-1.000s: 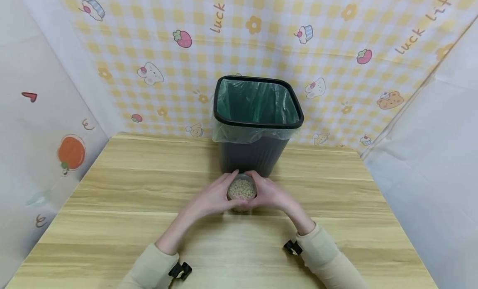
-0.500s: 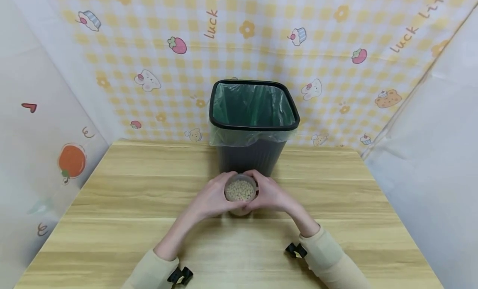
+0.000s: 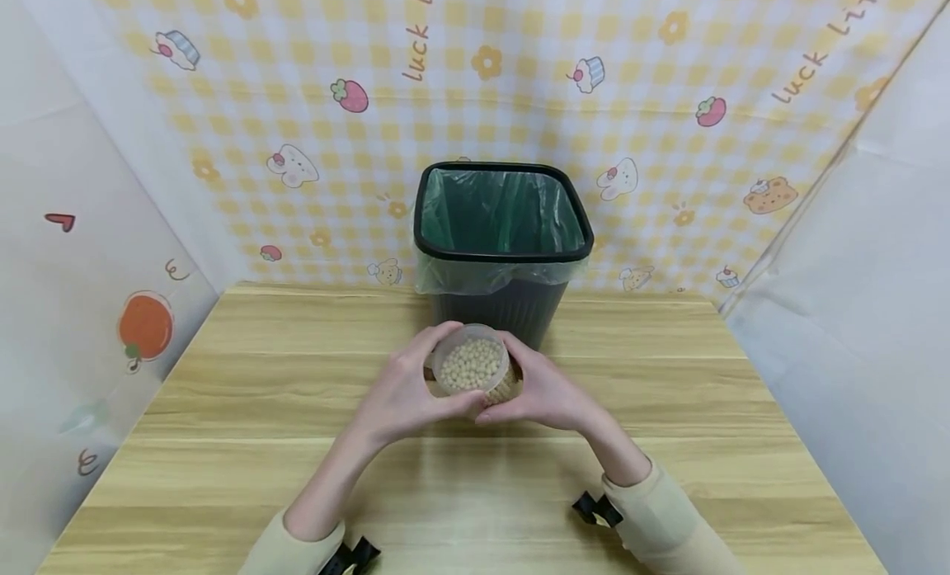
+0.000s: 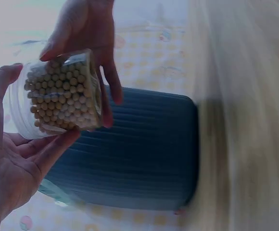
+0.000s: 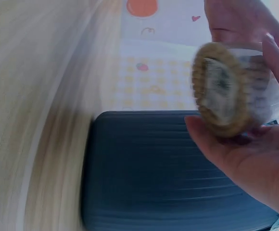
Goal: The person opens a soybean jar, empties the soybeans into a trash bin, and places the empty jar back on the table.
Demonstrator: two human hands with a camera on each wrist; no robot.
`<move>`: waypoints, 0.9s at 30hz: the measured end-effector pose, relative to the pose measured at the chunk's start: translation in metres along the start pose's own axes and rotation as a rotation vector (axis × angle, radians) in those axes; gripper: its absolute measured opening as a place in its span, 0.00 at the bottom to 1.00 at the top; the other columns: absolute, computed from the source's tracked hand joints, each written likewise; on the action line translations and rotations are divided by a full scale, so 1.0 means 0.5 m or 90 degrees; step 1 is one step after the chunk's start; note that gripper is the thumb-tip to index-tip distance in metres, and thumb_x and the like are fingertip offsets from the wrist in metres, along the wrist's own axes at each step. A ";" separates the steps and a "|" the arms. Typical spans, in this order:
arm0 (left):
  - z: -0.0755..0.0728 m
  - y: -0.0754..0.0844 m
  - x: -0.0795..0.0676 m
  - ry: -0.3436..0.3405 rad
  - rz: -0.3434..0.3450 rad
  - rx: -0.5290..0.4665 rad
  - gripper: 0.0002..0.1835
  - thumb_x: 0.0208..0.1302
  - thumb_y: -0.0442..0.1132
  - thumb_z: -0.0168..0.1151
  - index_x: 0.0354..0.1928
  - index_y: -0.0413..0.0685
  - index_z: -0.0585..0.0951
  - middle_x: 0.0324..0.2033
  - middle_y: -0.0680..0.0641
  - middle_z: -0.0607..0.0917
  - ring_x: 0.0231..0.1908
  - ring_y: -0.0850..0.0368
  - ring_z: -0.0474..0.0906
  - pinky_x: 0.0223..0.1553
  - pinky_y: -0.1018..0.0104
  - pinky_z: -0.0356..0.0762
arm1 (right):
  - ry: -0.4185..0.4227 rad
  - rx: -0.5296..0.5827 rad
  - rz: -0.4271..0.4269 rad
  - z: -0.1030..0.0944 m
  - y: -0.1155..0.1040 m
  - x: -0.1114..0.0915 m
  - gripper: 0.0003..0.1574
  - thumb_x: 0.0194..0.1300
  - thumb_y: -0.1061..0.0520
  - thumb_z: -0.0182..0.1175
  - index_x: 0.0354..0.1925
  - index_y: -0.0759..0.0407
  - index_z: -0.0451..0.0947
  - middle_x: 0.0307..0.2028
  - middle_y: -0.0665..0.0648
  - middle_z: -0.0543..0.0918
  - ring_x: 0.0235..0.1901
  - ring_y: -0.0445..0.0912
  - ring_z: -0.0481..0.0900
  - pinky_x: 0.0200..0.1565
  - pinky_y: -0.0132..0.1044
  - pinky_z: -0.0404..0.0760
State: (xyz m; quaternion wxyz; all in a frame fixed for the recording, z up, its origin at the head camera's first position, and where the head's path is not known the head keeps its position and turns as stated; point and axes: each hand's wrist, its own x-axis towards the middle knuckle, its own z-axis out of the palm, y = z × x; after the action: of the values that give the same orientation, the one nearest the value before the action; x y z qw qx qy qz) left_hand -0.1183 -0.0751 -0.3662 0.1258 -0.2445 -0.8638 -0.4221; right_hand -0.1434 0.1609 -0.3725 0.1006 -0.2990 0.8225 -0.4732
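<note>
A clear plastic jar [image 3: 472, 362], partly filled with small round beige beads [image 4: 62, 94], is held up off the table between both hands. My left hand [image 3: 404, 393] curls round its left side, thumb at the near side and fingers at the far side. Its right side is gripped by my right hand [image 3: 545, 392] in the same way. The jar's open mouth faces up, tilted a little to the left. In the right wrist view the base of the jar shows a pale patch at its centre, too blurred to make out.
Just behind the hands stands a dark bin [image 3: 493, 311] with a black rim and a thin plastic liner [image 3: 497, 208]. It rests on the wood-grain table [image 3: 297, 360]. A checked cloth [image 3: 334, 146] hangs behind, with white sheets at both sides.
Both hands have lifted the jar from the table and moved it up and slightly left. It now tilts, so more of its right side shows. The head view has shifted slightly.
</note>
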 end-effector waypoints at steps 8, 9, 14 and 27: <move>-0.025 0.025 -0.012 -0.004 0.067 -0.105 0.46 0.48 0.48 0.82 0.71 0.56 0.71 0.61 0.51 0.82 0.55 0.55 0.81 0.40 0.65 0.87 | -0.097 0.153 -0.055 -0.027 -0.006 -0.012 0.60 0.51 0.45 0.82 0.75 0.50 0.61 0.64 0.56 0.76 0.60 0.49 0.75 0.62 0.40 0.77; -0.027 0.026 -0.012 -0.007 0.073 -0.117 0.46 0.48 0.48 0.82 0.71 0.56 0.71 0.61 0.51 0.82 0.55 0.55 0.81 0.40 0.65 0.87 | -0.115 0.182 -0.063 -0.030 -0.003 -0.012 0.61 0.51 0.42 0.81 0.75 0.50 0.61 0.63 0.57 0.76 0.60 0.49 0.75 0.61 0.39 0.77; -0.031 0.023 -0.012 -0.035 0.110 -0.136 0.47 0.48 0.47 0.82 0.72 0.55 0.70 0.62 0.50 0.81 0.56 0.56 0.80 0.43 0.64 0.87 | -0.156 0.256 -0.073 -0.032 0.001 -0.010 0.62 0.51 0.36 0.80 0.75 0.52 0.62 0.62 0.58 0.77 0.58 0.49 0.77 0.60 0.39 0.79; -0.037 0.014 -0.008 -0.044 0.122 -0.069 0.47 0.49 0.51 0.81 0.73 0.54 0.71 0.66 0.52 0.79 0.66 0.56 0.74 0.64 0.52 0.77 | -0.065 0.130 -0.079 -0.013 -0.010 -0.014 0.53 0.50 0.53 0.80 0.71 0.52 0.67 0.59 0.57 0.80 0.54 0.47 0.79 0.57 0.39 0.80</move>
State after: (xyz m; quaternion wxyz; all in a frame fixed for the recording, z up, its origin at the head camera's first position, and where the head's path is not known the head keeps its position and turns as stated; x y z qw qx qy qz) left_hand -0.1108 -0.0873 -0.3517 0.1221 -0.3471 -0.8161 -0.4457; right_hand -0.1388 0.1677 -0.3657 0.1425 -0.3613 0.7435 -0.5443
